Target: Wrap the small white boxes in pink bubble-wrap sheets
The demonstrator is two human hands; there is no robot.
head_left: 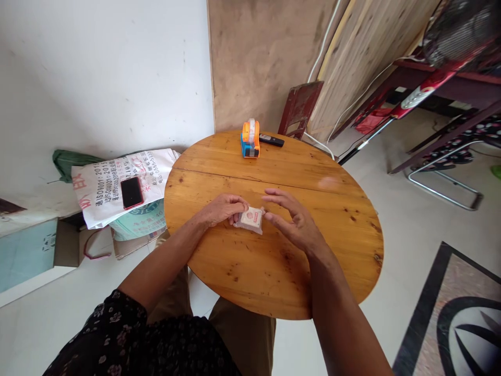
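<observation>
A small white box-shaped packet (251, 219) with red print, seemingly wrapped in clear plastic, is over the middle of the round wooden table (282, 277). My left hand (229, 207) is closed on the packet's left end, thumb and fingers pinching it. On the other side, my right hand (291, 219) has its fingers spread, with nothing held. The right thumb tip is close to the packet's right edge; whether it touches I cannot tell. Whether the packet rests on the tabletop is also unclear.
An orange and blue tape dispenser (250, 139) and a black remote control (271, 140) lie at the table's far edge. A dark red chair (300, 108) stands behind. To the left, a phone (132, 192) rests on printed sacks (105, 177). A fan (462, 36) is at right.
</observation>
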